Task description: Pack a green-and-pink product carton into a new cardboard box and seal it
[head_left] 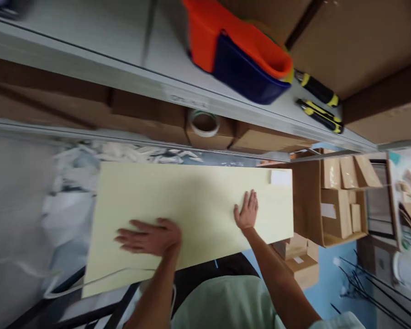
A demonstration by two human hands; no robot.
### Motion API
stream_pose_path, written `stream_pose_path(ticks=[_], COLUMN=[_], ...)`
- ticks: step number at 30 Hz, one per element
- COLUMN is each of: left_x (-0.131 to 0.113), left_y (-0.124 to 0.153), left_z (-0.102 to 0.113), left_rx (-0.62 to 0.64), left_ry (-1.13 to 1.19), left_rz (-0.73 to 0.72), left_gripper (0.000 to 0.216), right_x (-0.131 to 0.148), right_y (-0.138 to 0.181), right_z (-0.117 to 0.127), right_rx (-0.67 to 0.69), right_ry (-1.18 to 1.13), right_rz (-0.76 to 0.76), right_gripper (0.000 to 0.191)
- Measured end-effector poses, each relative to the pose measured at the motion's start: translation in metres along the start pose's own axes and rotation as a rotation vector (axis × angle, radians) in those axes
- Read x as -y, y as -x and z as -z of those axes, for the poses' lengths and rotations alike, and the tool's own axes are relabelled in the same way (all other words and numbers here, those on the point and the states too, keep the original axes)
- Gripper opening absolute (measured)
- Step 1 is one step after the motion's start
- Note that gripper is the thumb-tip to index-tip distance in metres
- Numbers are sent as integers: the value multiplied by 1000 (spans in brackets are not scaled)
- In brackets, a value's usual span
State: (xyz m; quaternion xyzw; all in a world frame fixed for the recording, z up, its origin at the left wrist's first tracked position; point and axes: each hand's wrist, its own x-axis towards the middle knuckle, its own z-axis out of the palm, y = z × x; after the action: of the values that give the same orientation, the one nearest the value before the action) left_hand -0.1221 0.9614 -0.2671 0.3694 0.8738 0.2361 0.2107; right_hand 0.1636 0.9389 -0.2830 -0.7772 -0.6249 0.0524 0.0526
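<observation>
A long pale-yellow board lies across in front of me, over my lap. On its left part rests my left hand, palm down with the fingers stretched out to the left. My right hand lies flat near the board's right end, fingers pointing away from me and slightly spread. Neither hand holds anything. A small white label sits at the far right corner of the board. Over its lower left part runs a thin white cable.
Above the board, a grey shelf carries an orange and blue plastic bin and black-yellow utility knives. A tape roll hangs below. Cardboard boxes stand right; white scraps lie left.
</observation>
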Motion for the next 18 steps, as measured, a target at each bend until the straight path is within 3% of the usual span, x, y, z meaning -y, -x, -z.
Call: stream_pose_path(ticks=[2,3,7,18], left_x=[3,1,-2,4], left_y=[-3,-1,4,2], left_z=[3,0,-11,-9], left_rx=[-190,-223,-213,-211], left_ry=[-83,-100,-86,-103], left_rz=[59,63,66,40], left_gripper=[84,84,84,85], right_x=[-3,-4,-5,-5], right_y=[4,6,12,10], right_z=[-7,-8,-7,-9], right_rx=[-61,-87,-133,-93], right_ry=[-1,10,54,40], right_rz=[41,58,80,56], right_gripper=[78,79,82,83])
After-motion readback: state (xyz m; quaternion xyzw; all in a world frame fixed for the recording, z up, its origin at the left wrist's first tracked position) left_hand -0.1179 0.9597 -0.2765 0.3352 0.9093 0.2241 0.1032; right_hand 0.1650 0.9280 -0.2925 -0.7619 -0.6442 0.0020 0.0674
